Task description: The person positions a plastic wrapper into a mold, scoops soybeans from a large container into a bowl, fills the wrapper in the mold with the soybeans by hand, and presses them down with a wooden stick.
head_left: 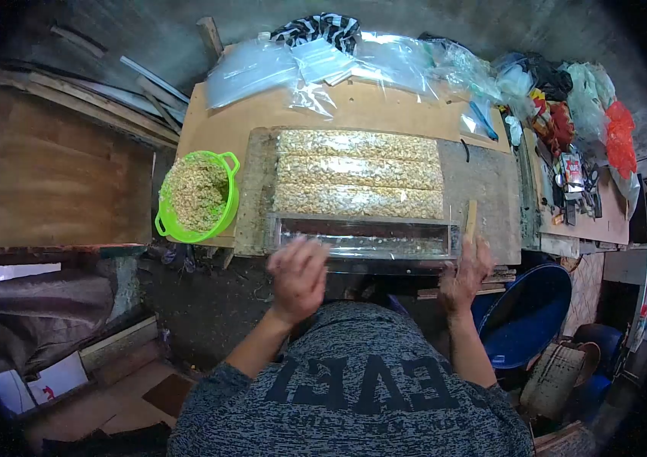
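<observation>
A narrow rectangular frame [445,238], lined with clear plastic film, lies along the board's front edge. Its inside looks dark. My left hand [298,278] is over the frame's front left corner; motion blurs its fingers, so I cannot tell whether they grip the film. By the right end, my right hand [466,276] is closed around a flat wooden stick [471,218] that points away from me. Behind the frame, 3 rows of pale, grainy puffed pieces [359,174] lie side by side under shiny clear film. More loose pieces [196,190] fill a green basket [228,212] at the left.
A worn grey board [483,183] rests on the wooden table [217,129]. Stacked clear plastic sheets [251,72] and bags [453,68] line the back. A cluttered side table [605,209] stands right. Below it is a large blue tub [529,312].
</observation>
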Demonstrator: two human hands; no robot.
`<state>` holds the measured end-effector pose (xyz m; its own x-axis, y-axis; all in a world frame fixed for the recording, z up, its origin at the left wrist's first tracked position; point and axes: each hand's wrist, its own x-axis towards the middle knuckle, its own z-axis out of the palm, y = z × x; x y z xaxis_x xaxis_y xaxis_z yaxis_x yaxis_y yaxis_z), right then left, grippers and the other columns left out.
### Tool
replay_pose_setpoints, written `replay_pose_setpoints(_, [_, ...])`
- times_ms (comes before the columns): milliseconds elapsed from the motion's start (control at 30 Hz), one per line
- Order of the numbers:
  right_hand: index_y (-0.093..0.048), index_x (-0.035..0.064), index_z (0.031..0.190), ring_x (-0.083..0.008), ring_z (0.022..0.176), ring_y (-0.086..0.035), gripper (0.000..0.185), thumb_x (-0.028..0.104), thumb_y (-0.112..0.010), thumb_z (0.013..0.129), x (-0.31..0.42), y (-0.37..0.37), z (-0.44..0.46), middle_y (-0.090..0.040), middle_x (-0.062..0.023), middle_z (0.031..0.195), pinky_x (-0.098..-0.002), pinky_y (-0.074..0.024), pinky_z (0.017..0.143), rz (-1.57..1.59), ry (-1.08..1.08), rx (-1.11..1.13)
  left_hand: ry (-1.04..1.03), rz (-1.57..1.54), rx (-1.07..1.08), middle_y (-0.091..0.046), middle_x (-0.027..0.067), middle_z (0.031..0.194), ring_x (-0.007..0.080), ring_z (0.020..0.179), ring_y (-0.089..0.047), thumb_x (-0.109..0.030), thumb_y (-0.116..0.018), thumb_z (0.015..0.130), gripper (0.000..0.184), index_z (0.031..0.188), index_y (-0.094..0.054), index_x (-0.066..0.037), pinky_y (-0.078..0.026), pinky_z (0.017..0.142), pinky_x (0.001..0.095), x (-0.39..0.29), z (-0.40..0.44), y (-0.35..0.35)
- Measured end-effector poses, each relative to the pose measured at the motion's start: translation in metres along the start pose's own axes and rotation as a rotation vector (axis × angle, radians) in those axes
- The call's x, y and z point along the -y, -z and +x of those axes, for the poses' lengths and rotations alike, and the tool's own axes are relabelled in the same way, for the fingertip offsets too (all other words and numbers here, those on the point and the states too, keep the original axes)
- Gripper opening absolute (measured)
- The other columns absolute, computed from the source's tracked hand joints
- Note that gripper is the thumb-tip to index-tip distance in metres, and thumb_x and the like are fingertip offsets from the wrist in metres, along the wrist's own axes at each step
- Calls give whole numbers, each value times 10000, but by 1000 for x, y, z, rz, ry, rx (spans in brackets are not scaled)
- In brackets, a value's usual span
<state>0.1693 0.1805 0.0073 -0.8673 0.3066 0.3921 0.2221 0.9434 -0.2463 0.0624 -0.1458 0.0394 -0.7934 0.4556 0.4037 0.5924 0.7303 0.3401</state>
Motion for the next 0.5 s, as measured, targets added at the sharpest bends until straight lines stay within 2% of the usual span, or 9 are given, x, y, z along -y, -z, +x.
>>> replay_pose_setpoints(33, [-426, 46, 1442, -396, 1404, -272, 547, 322, -496, 975, -4, 2, -3, -373, -204, 1480, -588, -84, 1149, -4, -1, 0, -36, -67, 117, -433, 127, 1445, 330, 1362, -362, -168, -623, 885, 523, 1393, -505, -133, -263, 1084, 504, -10, 12, -6])
replay_pose_setpoints(100, [-496, 32, 1363, -372, 1281, -402, 494, 332, -516, 972, -13, 7, -8, -463, -208, 1339, -537, -241, 1086, 39, -39, -149, -83, -145, 232, -432, 125, 1447, 341, 1370, -353, -201, -640, 888, 535, 1402, -499, -145, -264, 1090, 510, -21, 30, -22])
replay_pose_setpoints(133, [-496, 32, 1363, -372, 1281, -402, 494, 332, -516, 972, -17, 9, -9, -463, -208, 1339, -537, -241, 1086, 26, -44, -156, -89, -119, 304, -417, 133, 1463, 356, 1379, -341, -244, -645, 892, 562, 1421, -478, -159, -256, 1104, 522, -24, 36, -32])
replay_pose_setpoints(200, [-530, 9, 1293, -357, 1217, -438, 399, 239, -539, 968, -28, 8, -12, -501, -198, 1249, -473, -301, 1055, 108, -337, -105, -113, -102, 375, -401, 141, 1478, 372, 1388, -330, -288, -651, 896, 590, 1440, -456, -172, -248, 1118, 533, -29, 45, -43])
replay_pose_setpoints(233, [-534, 1, 1273, -353, 1140, -491, 371, 180, -574, 951, -41, 7, -17, -513, -205, 1211, -416, -383, 985, 17, -330, -20, -96, -102, 421, -381, 151, 1494, 386, 1396, -315, -313, -637, 906, 609, 1462, -425, -180, -232, 1129, 545, -31, 48, -45])
replay_pose_setpoints(267, [-534, 1, 1273, -353, 1140, -491, 371, 180, -574, 951, -51, 3, -24, -513, -205, 1211, -416, -383, 985, 6, -341, -28, -78, -101, 471, -360, 161, 1509, 400, 1403, -301, -338, -623, 917, 629, 1483, -395, -189, -216, 1141, 556, -31, 51, -48])
replay_pose_setpoints(367, [-507, -4, 1264, -345, 955, -571, 461, 215, -674, 895, -63, -5, -33, -545, -213, 1110, -390, -473, 827, 329, -644, 167, -60, -95, 538, -303, 164, 1548, 405, 1437, -246, -409, -597, 923, 684, 1516, -329, -200, -187, 1154, 567, -29, 52, -56])
replay_pose_setpoints(467, [-517, -3, 1231, -328, 953, -574, 453, 216, -698, 878, -59, -6, -32, -558, -207, 1071, -387, -466, 838, 318, -726, 226, -49, -88, 571, -266, 162, 1571, 402, 1458, -208, -454, -588, 918, 730, 1533, -288, -199, -150, 1166, 568, -27, 52, -62])
replay_pose_setpoints(500, [-505, 1, 1207, -321, 871, -602, 440, 205, -703, 872, -56, -7, -30, -604, -185, 960, -387, -480, 799, 275, -713, 215, -44, -78, 566, -254, 163, 1575, 401, 1460, -202, -469, -592, 913, 746, 1533, -288, -189, -140, 1169, 568, -27, 53, -62])
